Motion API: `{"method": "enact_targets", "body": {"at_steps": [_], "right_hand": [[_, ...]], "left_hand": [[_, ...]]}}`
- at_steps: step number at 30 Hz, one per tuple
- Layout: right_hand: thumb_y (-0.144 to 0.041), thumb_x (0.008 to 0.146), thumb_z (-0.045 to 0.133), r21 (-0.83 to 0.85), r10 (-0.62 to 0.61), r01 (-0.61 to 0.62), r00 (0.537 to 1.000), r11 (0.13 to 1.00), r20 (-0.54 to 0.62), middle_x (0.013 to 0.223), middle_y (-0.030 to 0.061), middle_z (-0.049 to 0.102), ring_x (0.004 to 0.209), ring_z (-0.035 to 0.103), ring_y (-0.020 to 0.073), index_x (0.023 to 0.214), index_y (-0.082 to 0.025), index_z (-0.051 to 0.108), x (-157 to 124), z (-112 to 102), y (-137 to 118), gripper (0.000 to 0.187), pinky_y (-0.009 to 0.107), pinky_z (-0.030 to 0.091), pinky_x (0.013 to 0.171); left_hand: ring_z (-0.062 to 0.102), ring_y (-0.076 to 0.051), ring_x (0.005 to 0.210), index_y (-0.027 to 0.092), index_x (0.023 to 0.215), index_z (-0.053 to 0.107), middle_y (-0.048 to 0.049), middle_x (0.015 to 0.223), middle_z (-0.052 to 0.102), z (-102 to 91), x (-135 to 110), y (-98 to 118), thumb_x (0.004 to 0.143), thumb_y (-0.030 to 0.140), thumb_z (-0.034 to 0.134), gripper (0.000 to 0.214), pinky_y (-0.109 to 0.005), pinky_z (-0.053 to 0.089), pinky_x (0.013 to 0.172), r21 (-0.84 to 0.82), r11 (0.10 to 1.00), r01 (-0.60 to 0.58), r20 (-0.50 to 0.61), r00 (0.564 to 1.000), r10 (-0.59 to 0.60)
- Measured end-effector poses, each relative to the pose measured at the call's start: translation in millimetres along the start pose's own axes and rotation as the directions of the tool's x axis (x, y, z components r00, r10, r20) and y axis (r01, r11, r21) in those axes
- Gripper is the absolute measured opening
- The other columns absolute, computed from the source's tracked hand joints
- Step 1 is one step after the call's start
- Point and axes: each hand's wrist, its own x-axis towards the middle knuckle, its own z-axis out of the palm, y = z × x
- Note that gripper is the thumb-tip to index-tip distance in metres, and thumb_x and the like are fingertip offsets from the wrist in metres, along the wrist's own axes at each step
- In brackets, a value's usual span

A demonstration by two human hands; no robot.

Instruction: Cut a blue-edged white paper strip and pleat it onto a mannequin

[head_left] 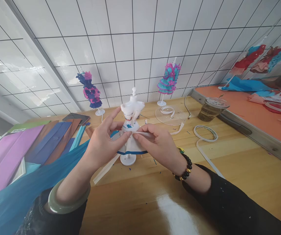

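A small white mannequin [133, 106] on a round base stands upright on the table, wearing a white skirt [128, 145] with a blue hem. My left hand [106, 138] wraps around the side of the mannequin, its thumb pressing the skirt at the waist and its fingers partly behind. From the other side, my right hand [158, 143] pinches a narrow white strip [144, 133] against the waist, close to the left thumb. Below the left hand, a pale band [106, 169] hangs down to the tabletop.
Dressed mannequins stand behind, one navy and pink [91, 89], one teal and pink [169, 80]. A tape roll [205, 133] and a lidded cup [213, 109] sit at right. Coloured paper sheets [49, 140], a phone [76, 118] and blue material [49, 173] lie at left.
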Motion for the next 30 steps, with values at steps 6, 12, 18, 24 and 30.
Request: {"method": "enact_targets", "body": {"at_steps": [6,12,18,24,30], "right_hand": [[-0.028,0.081,0.061,-0.007,0.005,-0.005,1.000,1.000,0.001,0.075,-0.0006,0.065,0.069,0.057,0.0121,0.076,-0.018,0.062,1.1,-0.9,-1.0,0.011,0.024,0.044,0.063],[-0.031,0.081,0.061,-0.008,0.014,-0.014,1.000,1.000,-0.008,0.077,-0.0001,0.065,0.070,0.057,0.0127,0.079,-0.018,0.061,2.9,-2.5,-2.0,0.013,0.025,0.043,0.063],[-0.032,0.083,0.059,0.015,0.025,-0.024,1.000,1.000,-0.003,0.074,-0.0010,0.062,0.068,0.055,0.0117,0.078,-0.018,0.059,2.5,-2.4,0.1,0.014,0.024,0.042,0.061],[-0.033,0.084,0.058,0.018,0.027,-0.027,1.000,0.999,-0.001,0.074,-0.0006,0.062,0.068,0.054,0.0119,0.078,-0.018,0.058,3.3,-2.1,2.0,0.016,0.024,0.042,0.060],[-0.030,0.085,0.057,0.012,-0.006,0.005,1.000,1.000,0.009,0.075,-0.0002,0.061,0.069,0.054,0.0122,0.078,-0.019,0.058,2.6,-0.8,3.8,0.013,0.024,0.042,0.062]], "left_hand": [[0.064,-0.021,0.098,0.026,0.137,0.039,-0.0058,0.103,0.070,0.3,0.4,-2.8,0.074,0.025,0.069,0.070,-0.035,0.051,0.087,-0.014,1.000,-0.012,-0.017,1.000,0.012],[0.062,-0.021,0.102,0.029,0.137,0.038,-0.0050,0.105,0.069,1.8,0.5,-5.5,0.074,0.022,0.068,0.069,-0.037,0.048,0.091,0.054,0.994,-0.094,-0.014,0.995,0.095],[0.061,-0.022,0.103,0.029,0.137,0.037,-0.0041,0.101,0.070,3.9,1.0,-7.4,0.074,0.022,0.068,0.071,-0.038,0.047,0.093,0.106,0.986,-0.129,-0.010,0.991,0.131],[0.062,-0.023,0.103,0.030,0.139,0.033,-0.0054,0.107,0.068,0.6,-1.3,-5.0,0.078,0.027,0.065,0.069,-0.039,0.048,0.090,0.074,0.989,-0.125,0.054,0.991,0.122],[0.062,-0.023,0.097,0.026,0.140,0.032,-0.0075,0.103,0.068,1.1,0.7,-2.8,0.071,0.030,0.072,0.080,-0.038,0.050,0.084,0.065,0.997,-0.037,0.031,0.999,0.035]]}}
